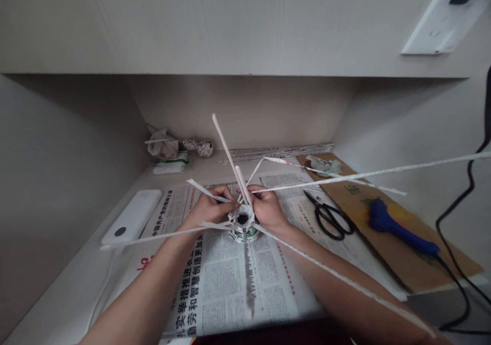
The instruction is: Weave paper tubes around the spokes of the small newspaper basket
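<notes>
A small round piece woven from rolled newspaper (pixel 245 235) stands between my hands, its dark hollow opening facing up. Long paper tubes stick out from it on all sides; one upright tube (pixel 224 143) rises at the back. My left hand (pixel 210 206) grips the left side of the weaving, with a flattened paper strip (pixel 207 190) beside its fingers. On the other side my right hand (pixel 270 211) is closed, its fingertips pinching at the base of a long white paper tube (pixel 330 180) that stretches off to the right. My fingertips are partly hidden behind the tubes.
Newspaper (pixel 218 283) covers the work surface. Black scissors (pixel 332 219) and a blue glue gun (pixel 399 232) on cardboard (pixel 345 181) lie right. A white oblong device (pixel 134 214) lies left. Behind are paper sticks (pixel 284 152), a woven gourd-shaped piece (pixel 203 148) and a plastic bag (pixel 163 144).
</notes>
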A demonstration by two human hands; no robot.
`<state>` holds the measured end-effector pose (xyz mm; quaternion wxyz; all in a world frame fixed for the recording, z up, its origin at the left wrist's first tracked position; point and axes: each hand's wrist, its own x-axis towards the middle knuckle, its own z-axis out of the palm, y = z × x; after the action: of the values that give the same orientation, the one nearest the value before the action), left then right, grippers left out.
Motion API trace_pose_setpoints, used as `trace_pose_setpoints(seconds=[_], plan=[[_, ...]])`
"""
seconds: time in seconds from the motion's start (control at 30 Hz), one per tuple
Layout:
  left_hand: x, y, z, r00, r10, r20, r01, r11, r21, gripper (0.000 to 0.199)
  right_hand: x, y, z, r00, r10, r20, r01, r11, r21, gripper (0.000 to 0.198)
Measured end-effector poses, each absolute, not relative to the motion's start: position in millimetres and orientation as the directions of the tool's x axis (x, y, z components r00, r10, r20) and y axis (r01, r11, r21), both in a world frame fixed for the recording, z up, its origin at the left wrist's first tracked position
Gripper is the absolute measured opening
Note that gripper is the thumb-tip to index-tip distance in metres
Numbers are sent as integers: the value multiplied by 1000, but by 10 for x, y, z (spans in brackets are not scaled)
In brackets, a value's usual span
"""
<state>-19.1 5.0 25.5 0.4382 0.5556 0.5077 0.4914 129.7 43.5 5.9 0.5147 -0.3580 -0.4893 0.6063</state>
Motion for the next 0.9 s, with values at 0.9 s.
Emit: trace_pose_setpoints(seconds=[0.9], plan=[[-186,18,267,51,980,-195,-152,200,968,27,1344,467,72,-327,945,17,-259,-72,-963,29]])
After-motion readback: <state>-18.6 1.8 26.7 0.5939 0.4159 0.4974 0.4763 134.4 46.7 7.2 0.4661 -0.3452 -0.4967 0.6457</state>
